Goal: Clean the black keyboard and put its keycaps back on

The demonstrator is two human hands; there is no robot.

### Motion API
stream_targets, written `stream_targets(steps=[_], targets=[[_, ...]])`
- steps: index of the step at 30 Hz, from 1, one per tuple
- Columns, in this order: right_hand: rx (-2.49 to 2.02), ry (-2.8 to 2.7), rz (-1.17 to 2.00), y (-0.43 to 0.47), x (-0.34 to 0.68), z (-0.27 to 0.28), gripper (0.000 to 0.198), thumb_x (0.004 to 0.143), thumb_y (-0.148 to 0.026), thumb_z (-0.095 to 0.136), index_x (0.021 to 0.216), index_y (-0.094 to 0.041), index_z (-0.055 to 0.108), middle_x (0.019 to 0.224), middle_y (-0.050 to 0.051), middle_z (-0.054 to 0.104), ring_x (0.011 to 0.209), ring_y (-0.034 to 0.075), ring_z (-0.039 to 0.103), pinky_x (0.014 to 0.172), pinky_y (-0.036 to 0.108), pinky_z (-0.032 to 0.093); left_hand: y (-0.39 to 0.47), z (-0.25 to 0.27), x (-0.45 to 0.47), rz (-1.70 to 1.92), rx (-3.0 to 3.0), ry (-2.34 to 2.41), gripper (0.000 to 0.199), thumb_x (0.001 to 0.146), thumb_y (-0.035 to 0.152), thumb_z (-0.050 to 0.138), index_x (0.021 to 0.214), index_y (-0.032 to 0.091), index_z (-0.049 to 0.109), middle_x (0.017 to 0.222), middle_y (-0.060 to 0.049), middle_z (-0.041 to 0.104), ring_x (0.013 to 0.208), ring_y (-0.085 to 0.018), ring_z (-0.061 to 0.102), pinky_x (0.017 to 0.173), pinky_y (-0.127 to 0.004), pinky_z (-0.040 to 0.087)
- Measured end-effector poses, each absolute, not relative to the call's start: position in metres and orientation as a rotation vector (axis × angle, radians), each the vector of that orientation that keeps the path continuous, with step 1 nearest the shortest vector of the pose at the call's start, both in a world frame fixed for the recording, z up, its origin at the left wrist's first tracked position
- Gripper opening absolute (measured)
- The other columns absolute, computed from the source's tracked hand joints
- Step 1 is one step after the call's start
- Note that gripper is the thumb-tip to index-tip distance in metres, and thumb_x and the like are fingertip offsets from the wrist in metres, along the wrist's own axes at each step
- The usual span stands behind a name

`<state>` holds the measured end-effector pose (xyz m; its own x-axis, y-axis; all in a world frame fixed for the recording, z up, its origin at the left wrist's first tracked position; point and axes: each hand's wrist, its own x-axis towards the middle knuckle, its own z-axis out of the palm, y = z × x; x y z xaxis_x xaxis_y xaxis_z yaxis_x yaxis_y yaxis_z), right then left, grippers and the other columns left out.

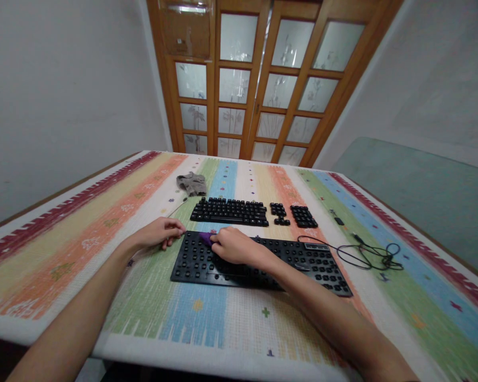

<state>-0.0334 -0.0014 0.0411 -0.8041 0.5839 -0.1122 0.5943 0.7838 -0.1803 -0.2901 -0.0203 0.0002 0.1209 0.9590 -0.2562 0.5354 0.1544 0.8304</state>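
A black keyboard base (239, 278), stripped of its keycaps, lies across the table in front of me. My left hand (161, 233) is at its far left corner, fingers curled with the tips gripping the edge. A small purple cloth (206, 238) is pinched in my right hand (233, 245), pressed against the upper left of the base. My right hand and forearm hide part of the key switches. Just beyond the base, the loose black keycaps are laid out in keyboard order: a main block (231, 211), a narrow middle group (279, 213) and a number pad group (303, 216).
A crumpled grey cloth (191, 184) lies past the keycaps, with a thin white stick with a dark tip (179, 206) near it. The keyboard's black cable (368, 257) is coiled at right, below a small black object (339, 220). A striped cloth (199, 329) covers the table.
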Motion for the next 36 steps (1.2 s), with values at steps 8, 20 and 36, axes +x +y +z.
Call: stream_targets(steps=[8,20,36], targets=[[1.019,2.964,-0.607,0.007,-0.032,0.032,0.029,0.090,-0.021,0.046,0.087,-0.014,0.074,0.086,0.008,0.074,0.073,0.016,0.061,0.065,0.025,0.036,-0.021,0.003,-0.286,0.558,1.564,1.566,0.050,0.073,0.061,0.067,0.099,0.018,0.069,0.059,0.004,0.052,0.044,-0.012,0.046,0.038,-0.021,0.039],[1.195,2.884,-0.736,0.016,-0.004,0.042,0.030,0.084,-0.014,0.048,0.062,-0.014,0.069,0.057,0.001,0.059,0.052,0.010,0.044,0.055,0.024,0.026,-0.019,0.003,-0.287,0.502,1.610,1.585,0.050,0.075,0.062,0.066,0.099,0.018,0.072,0.054,0.003,0.051,0.042,-0.012,0.046,0.040,-0.021,0.038],[1.219,2.863,-0.383,-0.001,0.001,0.039,0.029,0.090,-0.024,0.049,0.093,-0.015,0.077,0.080,0.010,0.073,0.071,0.018,0.063,0.061,0.027,0.034,-0.019,0.003,-0.285,0.496,1.610,1.597,0.046,0.075,0.059,0.064,0.098,0.019,0.070,0.058,0.002,0.051,0.048,-0.014,0.049,0.039,-0.020,0.039]])
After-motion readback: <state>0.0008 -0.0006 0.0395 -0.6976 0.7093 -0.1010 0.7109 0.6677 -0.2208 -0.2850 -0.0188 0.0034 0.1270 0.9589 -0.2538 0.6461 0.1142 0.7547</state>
